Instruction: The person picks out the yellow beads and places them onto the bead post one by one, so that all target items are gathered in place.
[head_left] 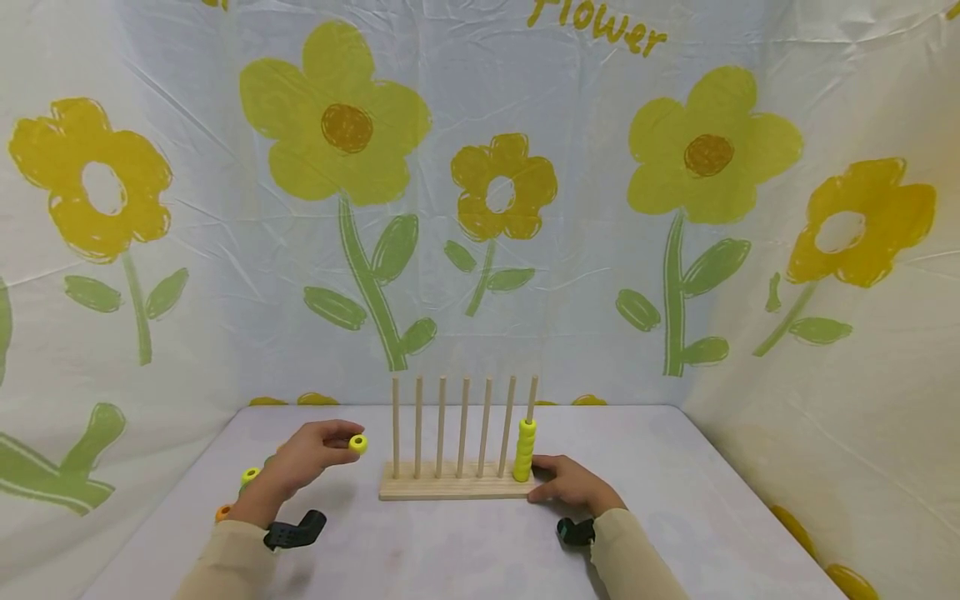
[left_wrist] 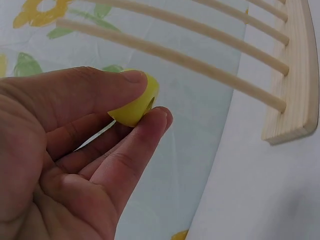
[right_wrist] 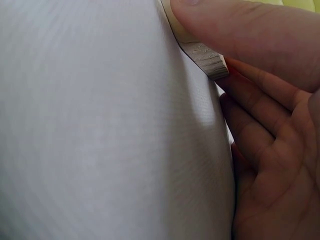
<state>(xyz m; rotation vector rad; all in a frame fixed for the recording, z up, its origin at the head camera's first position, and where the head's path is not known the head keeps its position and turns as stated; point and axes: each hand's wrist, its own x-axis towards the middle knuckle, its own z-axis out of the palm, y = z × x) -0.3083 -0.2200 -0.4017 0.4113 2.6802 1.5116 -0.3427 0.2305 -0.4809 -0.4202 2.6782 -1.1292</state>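
Observation:
My left hand point(head_left: 300, 460) pinches a yellow bead point(head_left: 357, 443) between thumb and fingertips, raised above the table to the left of a wooden peg rack point(head_left: 457, 488). In the left wrist view part of the hole in the bead point(left_wrist: 131, 109) shows. Thin upright pegs rise from the rack's base; the rightmost carries a stack of yellow beads point(head_left: 525, 452), its top end bare. At the rack's right end, my right hand point(head_left: 573, 486) holds the base, thumb in front and fingers behind. The right wrist view shows the corner of the base point(right_wrist: 206, 59) between them.
Beyond my left forearm lie a yellow-green bead point(head_left: 250, 476) and an orange bead point(head_left: 222, 512), partly hidden, with a bit of green near them. A flower-printed cloth point(head_left: 585, 275) hangs behind and beside the white table point(head_left: 435, 550).

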